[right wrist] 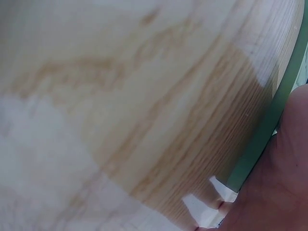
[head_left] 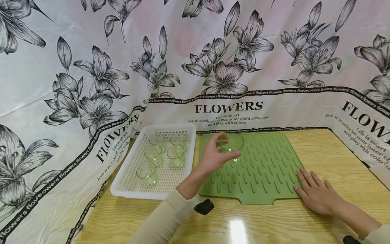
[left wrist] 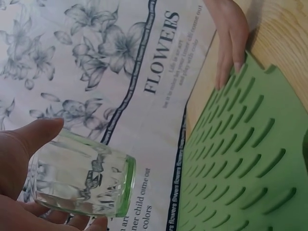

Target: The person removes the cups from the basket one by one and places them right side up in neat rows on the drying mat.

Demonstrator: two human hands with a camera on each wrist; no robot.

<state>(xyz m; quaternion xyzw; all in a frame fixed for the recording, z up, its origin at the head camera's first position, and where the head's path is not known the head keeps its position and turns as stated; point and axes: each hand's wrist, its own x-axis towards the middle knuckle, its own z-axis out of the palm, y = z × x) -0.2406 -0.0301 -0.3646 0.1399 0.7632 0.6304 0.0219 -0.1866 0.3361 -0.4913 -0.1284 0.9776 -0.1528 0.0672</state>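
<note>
My left hand (head_left: 213,154) holds a clear drinking glass (head_left: 232,144) between thumb and fingers, over the back left part of a green drying mat (head_left: 259,169). In the left wrist view the glass (left wrist: 86,175) is held near its rim, its thick greenish base facing the mat. My right hand (head_left: 320,195) lies flat with straight fingers, the fingertips at the mat's right edge. The right wrist view shows part of that hand (right wrist: 279,183) beside the green mat edge (right wrist: 257,139).
Left of the mat stands a white perforated plastic basket (head_left: 190,159) with several upright glasses (head_left: 147,174) in it. Both rest on a wooden table (head_left: 122,217). A flower-printed cloth (head_left: 170,115) hangs behind and at the sides.
</note>
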